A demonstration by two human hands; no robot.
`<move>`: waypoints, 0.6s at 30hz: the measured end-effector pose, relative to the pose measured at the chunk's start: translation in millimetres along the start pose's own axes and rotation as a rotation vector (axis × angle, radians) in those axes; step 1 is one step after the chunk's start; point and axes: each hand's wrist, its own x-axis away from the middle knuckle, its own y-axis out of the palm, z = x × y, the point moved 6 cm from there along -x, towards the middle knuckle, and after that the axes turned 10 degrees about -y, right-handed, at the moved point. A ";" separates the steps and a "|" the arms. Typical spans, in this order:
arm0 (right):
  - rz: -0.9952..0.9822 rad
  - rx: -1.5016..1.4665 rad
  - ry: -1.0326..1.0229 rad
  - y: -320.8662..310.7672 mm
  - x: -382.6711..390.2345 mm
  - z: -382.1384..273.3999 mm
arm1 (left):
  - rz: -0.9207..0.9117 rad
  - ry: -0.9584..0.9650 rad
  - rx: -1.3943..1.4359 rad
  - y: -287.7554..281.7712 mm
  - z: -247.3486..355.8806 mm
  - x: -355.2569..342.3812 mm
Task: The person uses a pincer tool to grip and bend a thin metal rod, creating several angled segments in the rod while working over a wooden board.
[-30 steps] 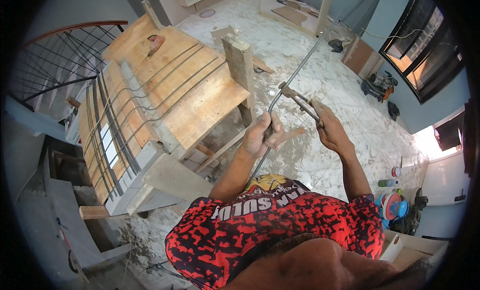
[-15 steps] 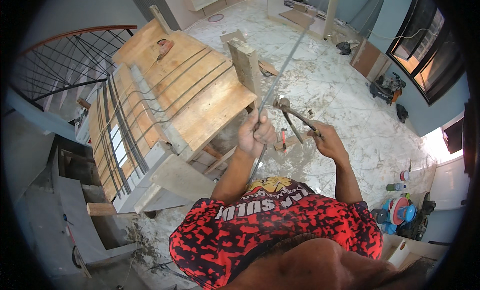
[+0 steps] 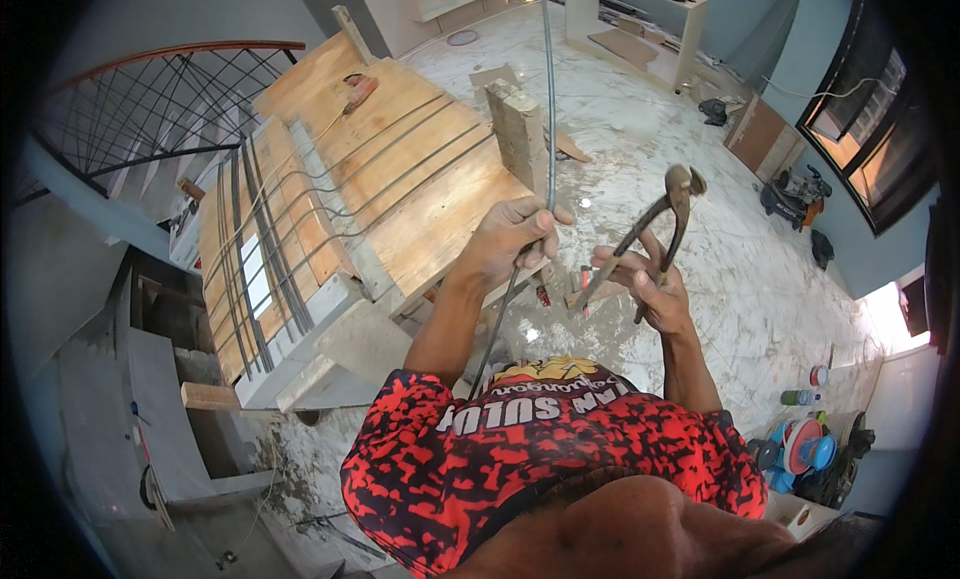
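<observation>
My left hand (image 3: 505, 244) is closed around a long thin steel rod (image 3: 550, 109), which runs from beside my body up past the top of the view. To its right, my right hand (image 3: 655, 294) holds a pair of pincers (image 3: 682, 184) by the handles, with the jaws upward. The handles are spread apart, and the fingers reach between them. Some space separates the pincers from the rod. Left of my hands, several similar rods (image 3: 400, 169) lie across a sloping plywood form (image 3: 420, 219), some bent to follow its step.
A wooden post (image 3: 517, 134) rises at the form's edge. An orange power tool (image 3: 358, 94) lies on the plywood. A stair railing (image 3: 150, 109) stands far left. Dusty tiled floor (image 3: 660, 129) spreads ahead, with a machine (image 3: 797, 197) beneath the window and containers (image 3: 800, 444) at lower right.
The rod has swung from a slant to nearly upright. My right hand has turned and raised the pincers, moving their jaws away from the rod. The view has shifted slightly.
</observation>
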 end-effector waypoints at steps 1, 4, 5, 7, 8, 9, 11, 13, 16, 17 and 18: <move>-0.001 -0.035 -0.005 3.8 -5.2 -1.8 | 0.040 -0.036 -0.082 5.4 2.4 0.4; -0.016 -0.096 -0.011 6.4 -20.0 -8.0 | 0.117 -0.052 -0.289 11.0 1.0 2.3; -0.022 -0.086 -0.011 3.9 -24.6 -8.7 | 0.138 -0.042 -0.351 12.5 0.5 3.3; -0.032 -0.015 -0.018 -5.8 -31.9 -5.8 | 0.189 -0.013 -0.440 19.7 0.8 5.6; -0.023 0.038 -0.030 -11.1 -34.0 -4.5 | 0.216 0.001 -0.485 22.0 0.7 5.6; -0.014 0.090 -0.044 -14.5 -36.3 -4.2 | 0.218 0.004 -0.501 22.7 0.4 5.7; -0.014 0.138 -0.081 -14.9 -41.3 -7.6 | 0.222 0.008 -0.532 24.2 -0.2 5.1; -0.001 0.108 -0.081 -9.3 -45.7 -7.0 | 0.215 0.087 -0.649 26.0 -1.6 2.6; 0.009 0.158 -0.066 -5.0 -52.0 -9.5 | 0.179 0.071 -0.766 35.4 0.6 1.3; 0.001 0.199 -0.069 -3.4 -57.1 -11.5 | 0.163 0.044 -0.795 38.6 0.5 0.5; -0.007 0.240 -0.072 -1.5 -60.3 -14.3 | 0.152 0.062 -0.841 40.7 -0.1 -0.9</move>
